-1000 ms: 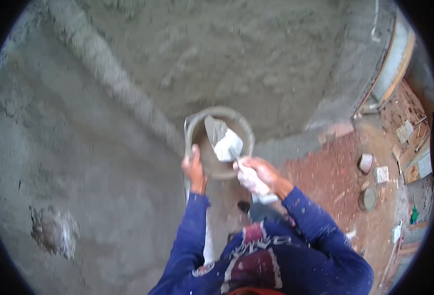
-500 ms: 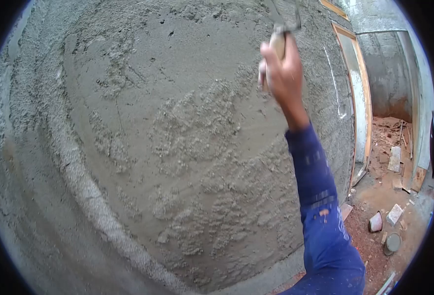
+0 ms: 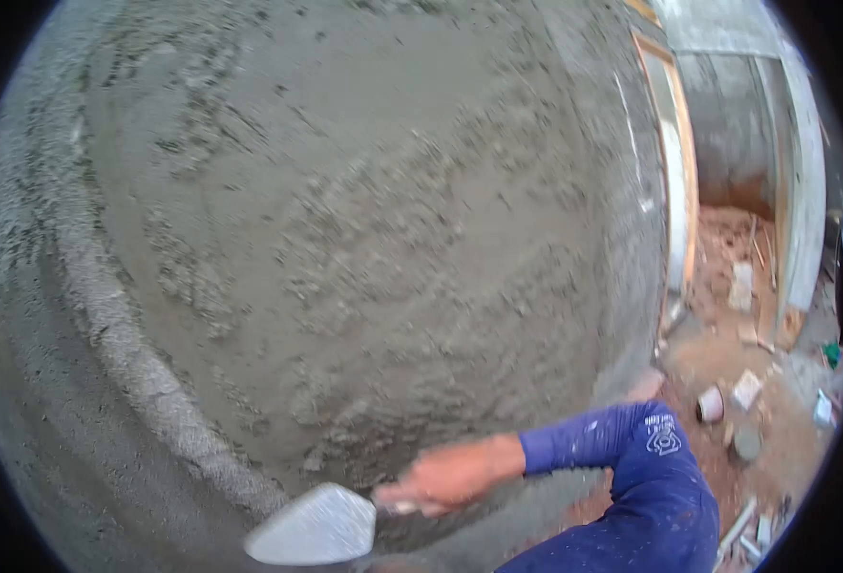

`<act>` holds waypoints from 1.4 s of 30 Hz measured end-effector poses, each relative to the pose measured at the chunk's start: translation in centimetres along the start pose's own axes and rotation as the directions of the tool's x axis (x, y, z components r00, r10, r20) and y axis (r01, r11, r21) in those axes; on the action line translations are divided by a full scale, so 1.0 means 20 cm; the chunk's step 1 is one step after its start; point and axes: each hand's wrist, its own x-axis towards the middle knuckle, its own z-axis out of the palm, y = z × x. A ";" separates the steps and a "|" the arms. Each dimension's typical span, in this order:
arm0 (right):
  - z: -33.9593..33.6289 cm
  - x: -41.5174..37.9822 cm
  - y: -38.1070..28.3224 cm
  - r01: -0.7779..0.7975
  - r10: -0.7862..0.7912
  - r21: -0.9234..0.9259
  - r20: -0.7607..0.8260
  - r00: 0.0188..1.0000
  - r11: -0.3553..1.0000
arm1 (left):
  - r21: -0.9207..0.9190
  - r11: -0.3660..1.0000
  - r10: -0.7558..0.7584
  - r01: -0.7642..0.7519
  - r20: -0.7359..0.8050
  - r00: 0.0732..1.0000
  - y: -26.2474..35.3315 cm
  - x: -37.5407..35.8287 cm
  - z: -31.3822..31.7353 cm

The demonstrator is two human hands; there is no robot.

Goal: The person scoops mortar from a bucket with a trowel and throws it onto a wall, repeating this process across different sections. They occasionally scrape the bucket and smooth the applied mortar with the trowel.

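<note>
My right hand (image 3: 452, 476), blurred by motion, is closed round the handle of a trowel (image 3: 315, 527) low in the view. The trowel's pale metal blade points left, its broad face toward me. Behind it rises a wall coated in wet grey mortar (image 3: 374, 239), lumpy in the middle and smoother near the top. A blue sleeve (image 3: 622, 477) covers my right arm. My left hand is out of view.
A lighter raised band (image 3: 159, 387) edges the mortar at left. To the right stands a wooden door frame (image 3: 684, 172). Beyond lie a white bucket (image 3: 710, 405), a grey round container (image 3: 747, 442), a pale block (image 3: 746, 390) and scattered debris on reddish ground.
My right hand has swung down from the upper right of the wall to the bottom, carrying the trowel. The view has shifted slightly.
</note>
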 end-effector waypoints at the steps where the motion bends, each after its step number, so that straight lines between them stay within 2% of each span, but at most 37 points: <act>1: 0.24 -0.06 0.00 -0.094 0.094 0.184 0.005 0.996 0.978 | -0.027 0.999 0.034 -0.033 0.010 0.999 -0.05 0.04 0.01; 2: 0.47 -0.15 -0.03 -0.192 0.198 0.393 0.026 0.980 0.899 | -0.050 0.996 0.073 -0.072 0.025 0.997 -0.12 0.07 0.00; 4: 1.10 -0.38 0.00 -0.211 0.377 0.503 -0.255 0.891 0.838 | -0.059 0.993 0.103 -0.098 0.082 0.991 -0.26 0.13 -0.03; 5: 1.26 -0.52 -0.08 -0.391 0.597 0.636 -0.138 0.791 0.665 | 0.046 0.995 0.083 -0.086 0.062 0.995 -0.37 0.20 -0.02; 6: 1.29 -0.69 -0.21 -0.543 0.765 0.699 -0.011 0.644 0.466 | -0.007 1.000 -0.020 0.022 0.141 0.990 -0.31 0.10 0.02; 7: 1.67 -0.88 -0.22 -0.716 0.899 0.612 0.016 0.437 0.337 | 0.046 0.999 -0.036 0.026 0.226 0.974 -0.41 0.14 0.01; 8: 1.70 -1.04 -0.40 -0.758 0.976 0.646 0.097 0.197 0.089 | 0.070 0.997 0.003 -0.021 0.238 0.971 -0.47 0.12 0.04; 9: 1.95 -1.24 -0.46 -0.789 0.958 0.579 0.283 -0.038 -0.203 | 0.039 0.996 -0.092 0.085 0.269 0.959 -0.55 0.17 0.04; 10: 2.17 -1.46 -0.60 -0.783 0.896 0.490 0.401 -0.190 -0.384 | 0.111 0.988 -0.137 0.109 0.293 0.946 -0.62 0.17 0.01; 11: 2.13 -1.57 -0.84 -0.708 0.893 0.552 0.351 -0.281 -0.440 | 0.127 0.974 -0.220 0.189 0.306 0.926 -0.66 0.20 0.00; 12: 2.21 -1.71 -1.05 -0.685 0.912 0.604 0.223 -0.345 -0.406 | 0.126 0.955 -0.294 0.268 0.307 0.905 -0.68 0.21 0.01; 13: 2.51 -1.94 -1.23 -0.622 0.832 0.557 0.303 -0.465 -0.550 | 0.143 0.947 -0.320 0.288 0.315 0.894 -0.66 0.13 0.05; 14: 2.75 -2.12 -1.46 -0.534 0.722 0.567 0.165 -0.672 -0.627 | 0.160 0.938 -0.345 0.308 0.326 0.880 -0.64 0.02 0.13; 15: 2.64 -2.19 -1.64 -0.213 0.527 0.645 0.342 -0.778 -0.734 | 0.174 0.929 -0.369 0.327 0.362 0.856 -0.65 -0.05 0.21; 16: 2.54 -2.14 -1.80 -0.021 0.454 0.781 0.341 -0.823 -0.624 | 0.174 0.932 -0.361 0.318 0.387 0.849 -0.70 -0.06 0.26; 18: 2.84 -2.37 -2.11 -0.161 0.405 0.520 0.398 -0.823 -0.839 | 0.247 0.903 -0.427 0.352 0.420 0.801 -0.69 -0.17 0.48; 19: 2.99 -2.43 -2.29 -0.449 0.545 0.342 0.275 -0.792 -0.826 | 0.245 0.908 -0.415 0.340 0.425 0.804 -0.68 -0.22 0.58; 20: 3.06 -2.41 -2.42 -0.672 0.679 0.107 0.181 -0.712 -0.733 | 0.303 0.901 -0.421 0.310 0.444 0.791 -0.71 -0.26 0.69; 22: 3.10 -2.37 -2.54 -0.373 0.471 0.305 0.380 -0.796 -0.876 | 0.373 0.888 -0.431 0.268 0.478 0.765 -0.74 -0.41 0.96; 23: 3.11 -2.35 -2.59 -0.252 0.409 0.403 0.373 -0.833 -0.880 | 0.434 0.879 -0.411 0.198 0.479 0.776 -0.73 -0.53 1.09; 24: 3.12 -2.34 -2.58 -0.126 0.341 0.495 0.373 -0.863 -0.860 | 0.491 0.862 -0.387 0.124 0.482 0.786 -0.72 -0.64 1.23; 25: 3.05 -2.34 -2.51 0.134 0.160 0.556 0.447 -0.880 -0.820 | 0.501 0.858 -0.390 0.117 0.487 0.781 -0.72 -0.74 1.38; 26: 2.93 -2.35 -2.40 0.375 -0.009 0.583 0.533 -0.846 -0.720 | 0.495 0.861 -0.403 0.113 0.531 0.745 -0.73 -0.84 1.51; 29: 2.96 -2.59 -2.29 0.436 -0.045 0.600 0.553 -0.832 -0.671 | 0.456 0.883 -0.400 0.110 0.609 0.685 -0.87 -1.03 1.95; 31: 2.90 -2.72 -2.24 0.431 0.104 0.669 0.604 -0.790 -0.606 | 0.466 0.881 -0.397 0.086 0.628 0.669 -0.85 -1.12 2.11; 33: 2.89 -2.97 -2.20 0.191 0.249 0.687 0.487 -0.837 -0.701 | 0.470 0.881 -0.326 -0.053 0.684 0.652 -0.85 -1.33 2.41; 34: 2.74 -3.08 -2.10 0.526 0.133 0.675 0.671 -0.730 -0.517 | 0.497 0.866 -0.346 -0.055 0.675 0.652 -0.81 -1.47 2.53; 35: 2.63 -3.22 -2.03 0.519 0.130 0.664 0.673 -0.728 -0.538 | 0.494 0.869 -0.372 -0.012 0.669 0.644 -0.74 -1.64 2.67; 36: 2.53 -3.37 -1.95 0.384 0.156 0.653 0.612 -0.775 -0.653 | 0.484 0.875 -0.389 0.028 0.666 0.636 -0.71 -1.75 2.80; 37: 2.58 -3.51 -1.88 0.262 0.202 0.664 0.536 -0.820 -0.700 | 0.467 0.883 -0.340 -0.039 0.697 0.632 -0.78 -1.75 2.92; 38: 2.37 -3.67 -1.72 0.262 0.217 0.665 0.546 -0.809 -0.700 | 0.468 0.883 -0.341 -0.039 0.696 0.632 -0.80 -1.80 3.06; 40: 2.40 -3.98 -1.43 0.083 0.282 0.690 0.400 -0.872 -0.719 | 0.395 0.910 -0.256 -0.127 0.774 0.579 -0.86 -1.92 3.34; 42: 2.38 -4.34 -1.08 -0.067 0.422 0.766 0.277 -0.863 -0.639 | 0.400 0.904 -0.254 -0.153 0.788 0.560 -0.98 -1.98 3.62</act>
